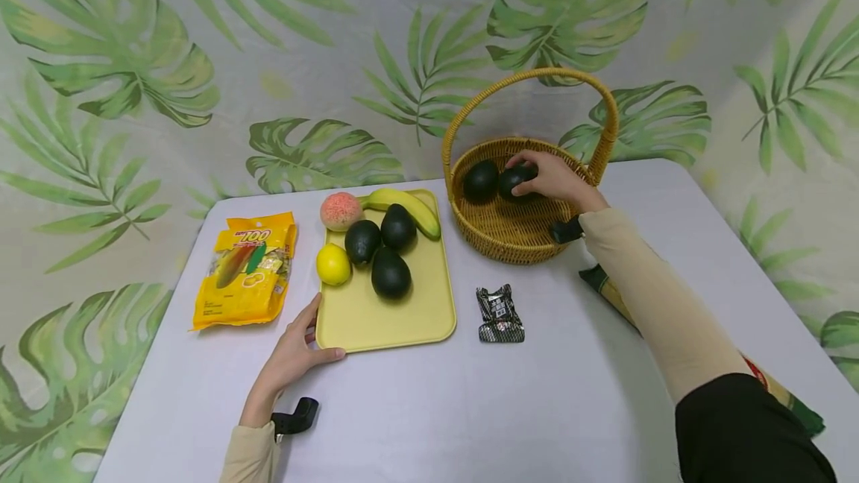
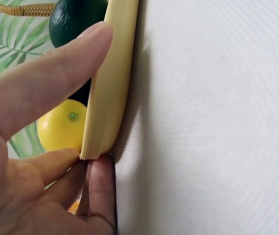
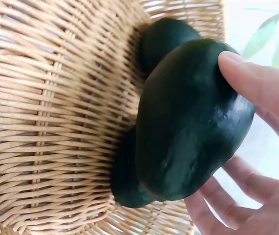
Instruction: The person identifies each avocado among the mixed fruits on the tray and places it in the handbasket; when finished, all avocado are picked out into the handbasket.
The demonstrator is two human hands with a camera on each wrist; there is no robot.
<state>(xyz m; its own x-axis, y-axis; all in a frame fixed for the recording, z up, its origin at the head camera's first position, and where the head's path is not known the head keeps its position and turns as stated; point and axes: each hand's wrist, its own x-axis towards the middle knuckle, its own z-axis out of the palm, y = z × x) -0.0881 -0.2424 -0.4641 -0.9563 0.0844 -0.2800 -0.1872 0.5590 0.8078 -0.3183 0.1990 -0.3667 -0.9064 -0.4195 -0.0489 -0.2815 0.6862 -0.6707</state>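
Observation:
In the head view, my right hand (image 1: 546, 176) grips a dark green avocado (image 1: 515, 182) inside the wicker basket (image 1: 499, 248). A second avocado (image 1: 480, 182) lies left of it. The right wrist view shows the held avocado (image 3: 193, 122) between thumb and fingers, with dark avocados (image 3: 166, 41) partly hidden behind it. My left hand (image 1: 291, 356) holds the near left corner of a yellow tray (image 1: 403, 326), thumb along the front rim and fingers at the left side. On the tray are several avocados (image 1: 391, 274), a lemon (image 1: 333, 264), a peach (image 1: 341, 212) and a banana (image 1: 409, 207).
A yellow mango candy bag (image 1: 247, 274) lies left of the tray. One small black wrapped packet (image 1: 500, 314) sits between tray and basket front. Under the right forearm, a green and tan package (image 1: 611, 293) is partly hidden. The basket's tall handle (image 1: 530, 74) arches over its opening.

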